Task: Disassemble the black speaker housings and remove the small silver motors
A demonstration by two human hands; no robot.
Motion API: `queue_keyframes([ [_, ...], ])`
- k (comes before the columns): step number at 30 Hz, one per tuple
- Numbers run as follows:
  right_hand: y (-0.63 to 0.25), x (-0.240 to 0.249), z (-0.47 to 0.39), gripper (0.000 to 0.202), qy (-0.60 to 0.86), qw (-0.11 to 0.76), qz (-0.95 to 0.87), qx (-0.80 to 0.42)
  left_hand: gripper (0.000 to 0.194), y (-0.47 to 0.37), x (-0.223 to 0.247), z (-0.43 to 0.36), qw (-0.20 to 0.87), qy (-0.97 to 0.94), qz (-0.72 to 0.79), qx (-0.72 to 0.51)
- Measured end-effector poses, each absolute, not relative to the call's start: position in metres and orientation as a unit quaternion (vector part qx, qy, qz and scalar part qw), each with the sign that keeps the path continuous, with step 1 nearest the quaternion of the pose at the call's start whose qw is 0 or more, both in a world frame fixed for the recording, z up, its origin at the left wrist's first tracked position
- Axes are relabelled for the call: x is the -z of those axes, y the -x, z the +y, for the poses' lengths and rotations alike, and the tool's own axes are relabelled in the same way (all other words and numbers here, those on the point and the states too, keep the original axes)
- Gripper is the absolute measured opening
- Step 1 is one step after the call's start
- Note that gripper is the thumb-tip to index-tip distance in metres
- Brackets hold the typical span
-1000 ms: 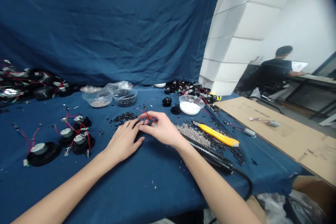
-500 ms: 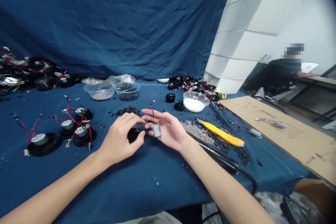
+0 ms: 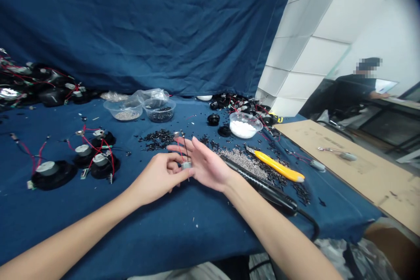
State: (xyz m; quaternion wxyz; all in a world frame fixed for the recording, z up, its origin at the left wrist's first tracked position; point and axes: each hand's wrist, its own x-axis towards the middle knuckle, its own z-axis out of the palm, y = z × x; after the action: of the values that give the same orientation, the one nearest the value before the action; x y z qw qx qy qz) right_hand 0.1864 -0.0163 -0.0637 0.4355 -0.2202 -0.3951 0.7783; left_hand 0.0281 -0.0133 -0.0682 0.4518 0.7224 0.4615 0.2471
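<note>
A small grey motor (image 3: 186, 165) with red and black wires standing up from it is gripped by my left hand (image 3: 157, 179), thumb in front and fingers curled behind. Right beside it, my right hand (image 3: 210, 164) is open, palm turned up and fingers stretched out behind the wires. Whether its fingers touch the motor I cannot tell. Black screws (image 3: 159, 139) lie scattered beyond the hands. Silver screws (image 3: 246, 162) are heaped to the right, by a black corded tool (image 3: 262, 186) and a yellow cutter (image 3: 277, 166).
Black round parts with motors (image 3: 52, 175) stand at the left. Clear bowls hold silver screws (image 3: 126, 116), black screws (image 3: 160, 114) and white pieces (image 3: 243, 129). Wired parts (image 3: 243, 105) are piled behind. A cardboard sheet (image 3: 328, 153) lies right; a person (image 3: 354, 87) sits beyond.
My left hand has moved right and closed on the motor, which was resting at my right hand's fingers. The motor is now slightly further left. The view has shifted slightly.
</note>
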Motion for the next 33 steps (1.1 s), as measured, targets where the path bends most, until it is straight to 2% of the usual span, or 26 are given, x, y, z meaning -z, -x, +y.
queue_keyframes([
  [3, -0.188, 0.06, -0.02, 0.048, 0.247, 0.396, -0.41, -0.784, 0.029, -0.028, 0.067, -0.01, 0.507, -0.7, 0.437, -0.247],
  [7, -0.191, 0.051, -0.033, 0.048, 0.26, 0.398, -0.427, -0.769, 0.029, -0.025, 0.066, -0.01, 0.541, -0.689, 0.387, -0.288],
  [11, -0.213, 0.032, -0.034, 0.062, 0.341, 0.336, -0.531, -0.699, 0.034, -0.02, 0.063, -0.015, 0.61, -0.659, 0.341, -0.278],
  [13, -0.239, 0.02, -0.016, 0.072, 0.448, 0.305, -0.613, -0.575, 0.039, -0.018, 0.061, -0.017, 0.672, -0.627, 0.303, -0.253],
  [14, -0.255, 0.015, -0.002, 0.069, 0.515, 0.327, -0.641, -0.466, 0.041, -0.017, 0.06, -0.018, 0.699, -0.611, 0.283, -0.243],
  [15, -0.272, 0.011, 0.015, 0.059, 0.586, 0.36, -0.656, -0.311, 0.042, -0.016, 0.059, -0.019, 0.719, -0.596, 0.267, -0.237],
  [17, -0.308, 0.008, 0.049, 0.038, 0.693, 0.299, -0.655, -0.028, 0.04, -0.015, 0.057, -0.02, 0.738, -0.578, 0.251, -0.24],
  [19, -0.34, 0.011, 0.078, 0.025, 0.723, 0.241, -0.647, -0.023, 0.037, -0.014, 0.054, -0.021, 0.743, -0.573, 0.244, -0.245],
  [21, -0.364, 0.02, 0.098, 0.014, 0.736, 0.158, -0.654, -0.079, 0.034, -0.013, 0.051, -0.021, 0.746, -0.573, 0.233, -0.247],
  [26, -0.385, 0.043, 0.121, 0.01, 0.738, 0.016, -0.66, -0.138, 0.03, -0.012, 0.05, -0.019, 0.744, -0.584, 0.223, -0.237],
  [29, -0.383, 0.048, 0.129, 0.018, 0.748, -0.012, -0.655, -0.107, 0.032, -0.014, 0.055, -0.018, 0.727, -0.603, 0.239, -0.227],
  [33, -0.379, 0.049, 0.13, 0.021, 0.75, 0.004, -0.659, -0.06, 0.031, -0.018, 0.064, -0.017, 0.677, -0.662, 0.265, -0.183],
])
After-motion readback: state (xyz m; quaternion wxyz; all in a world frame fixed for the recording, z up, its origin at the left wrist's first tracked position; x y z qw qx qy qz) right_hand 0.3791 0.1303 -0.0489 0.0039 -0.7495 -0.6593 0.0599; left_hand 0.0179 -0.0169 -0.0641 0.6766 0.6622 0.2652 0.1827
